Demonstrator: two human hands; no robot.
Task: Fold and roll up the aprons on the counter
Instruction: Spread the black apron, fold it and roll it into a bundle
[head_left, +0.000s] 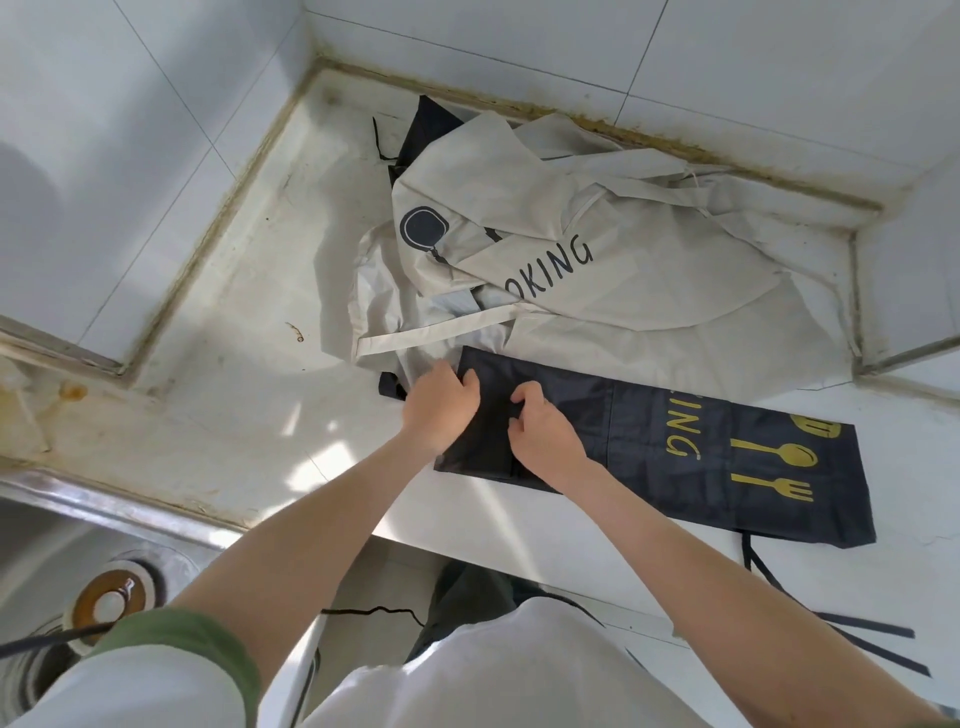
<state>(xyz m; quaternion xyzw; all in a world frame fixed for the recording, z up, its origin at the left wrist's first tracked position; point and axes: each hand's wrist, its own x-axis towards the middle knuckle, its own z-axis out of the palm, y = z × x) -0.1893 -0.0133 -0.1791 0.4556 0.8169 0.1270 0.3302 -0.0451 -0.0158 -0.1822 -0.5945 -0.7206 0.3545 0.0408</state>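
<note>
A dark navy apron (691, 457) with yellow lettering and cutlery prints lies folded into a long strip on the white counter (249, 364). My left hand (439, 402) grips its left end with curled fingers. Beside it my right hand (545, 428) pinches the same end of the fabric. A crumpled beige apron (597, 260) printed with dark letters lies behind, and another dark apron (431, 130) peeks out at the back corner.
A steel sink (78, 561) with a drain sits at the lower left. Tiled walls close the counter at the back and on the right. Dark apron straps (862, 631) hang over the front edge.
</note>
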